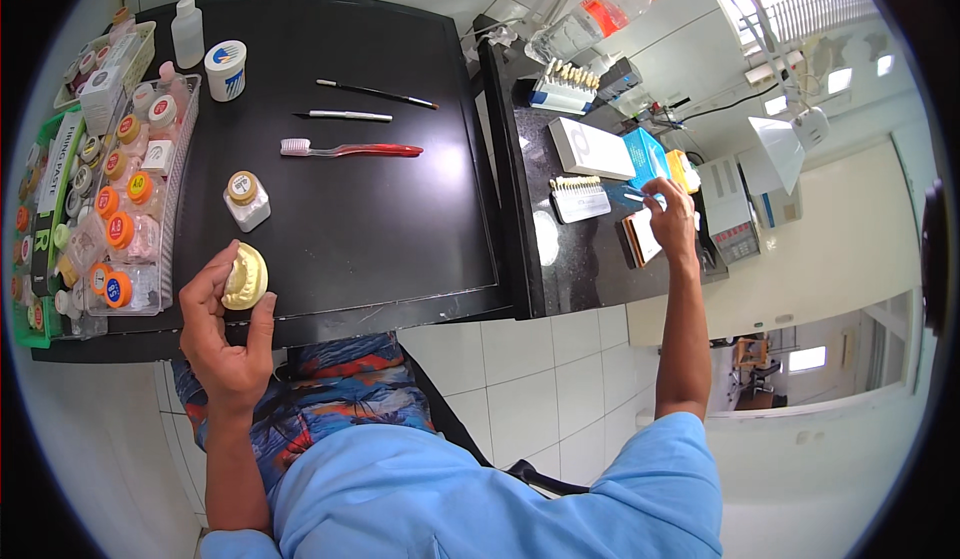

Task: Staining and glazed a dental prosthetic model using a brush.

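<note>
At the black table's front left edge, my left hand holds a pale yellow dental cast between thumb and fingers. Just beyond the cast stands a small jar of white powder with a beige lid. My right arm stretches out to the dark side counter. There my right hand is closed with fingers pinched, beside a slim pale item too small to name. Below that hand lies a white pad with a brown edge. A tooth shade guide sits to the left of the hand.
A red toothbrush, a white-handled knife and a brush lie on the table. Jars fill a clear basket at the left. A white tub and squeeze bottle stand behind. The counter holds boxes.
</note>
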`<state>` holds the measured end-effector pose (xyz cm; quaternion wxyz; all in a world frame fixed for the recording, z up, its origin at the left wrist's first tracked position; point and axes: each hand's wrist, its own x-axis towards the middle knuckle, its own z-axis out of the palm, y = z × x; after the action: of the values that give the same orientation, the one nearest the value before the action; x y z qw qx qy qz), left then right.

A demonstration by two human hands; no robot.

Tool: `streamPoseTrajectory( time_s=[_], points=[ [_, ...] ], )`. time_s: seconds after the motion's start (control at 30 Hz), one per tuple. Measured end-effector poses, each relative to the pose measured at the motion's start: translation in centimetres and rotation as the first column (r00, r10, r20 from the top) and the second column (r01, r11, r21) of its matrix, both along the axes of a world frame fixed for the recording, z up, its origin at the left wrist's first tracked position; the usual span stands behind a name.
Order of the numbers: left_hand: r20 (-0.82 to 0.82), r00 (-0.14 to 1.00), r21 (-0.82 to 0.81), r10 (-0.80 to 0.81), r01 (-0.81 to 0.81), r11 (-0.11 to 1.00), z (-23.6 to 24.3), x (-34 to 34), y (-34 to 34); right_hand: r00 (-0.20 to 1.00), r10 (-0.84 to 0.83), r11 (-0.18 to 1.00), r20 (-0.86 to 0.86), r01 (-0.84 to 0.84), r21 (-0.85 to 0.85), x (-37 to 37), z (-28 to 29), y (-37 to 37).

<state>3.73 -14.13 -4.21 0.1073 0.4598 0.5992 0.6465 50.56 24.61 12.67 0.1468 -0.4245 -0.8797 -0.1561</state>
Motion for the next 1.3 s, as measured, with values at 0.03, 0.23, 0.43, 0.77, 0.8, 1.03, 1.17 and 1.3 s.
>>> streamPoseTrajectory(
  time_s=[0.03,0.23,0.43,0.77,0.8,1.03,1.17,1.3],
  points=[
    [0.000,1.000,-0.003,0.000,0.000,1.000,0.0,0.0,0.0,0.999,-0.026,1.000,0.019,0.026,-0.016,0.2,-0.3,0.7],
    [-0.051,0.998,-0.029,0.032,-0.033,0.999,0.3,0.1,0.3,0.994,-0.088,0.995,0.068,0.091,-0.039,2.0,-2.2,3.4],
    [-0.011,0.999,0.001,0.033,-0.033,0.999,0.3,-0.2,0.3,0.986,-0.100,0.992,0.133,0.109,-0.060,2.7,-3.7,5.6],
    [-0.068,0.995,0.037,0.073,-0.070,0.997,0.3,-0.7,0.3,0.984,0.066,0.995,-0.164,-0.051,0.091,-4.6,-1.4,0.4],
    [-0.120,0.989,0.007,0.090,-0.090,0.996,0.6,-0.8,0.1,0.959,0.133,0.990,-0.249,-0.120,0.068,-8.1,-0.8,-1.8],
    [-0.107,0.980,0.017,0.170,-0.170,0.985,1.0,-0.5,0.0,0.786,0.522,0.521,-0.332,-0.602,-0.605,-28.5,-1.4,-13.8],
    [-0.210,0.961,0.019,0.182,-0.182,0.983,1.9,-0.3,0.6,0.624,0.702,0.411,-0.342,-0.748,-0.521,-36.7,-5.7,-15.4],
    [-0.224,0.968,-0.011,0.114,-0.120,0.993,2.6,-0.2,0.4,0.485,0.816,0.305,-0.314,-0.823,-0.479,-41.0,-6.3,-16.4]
  ],
)
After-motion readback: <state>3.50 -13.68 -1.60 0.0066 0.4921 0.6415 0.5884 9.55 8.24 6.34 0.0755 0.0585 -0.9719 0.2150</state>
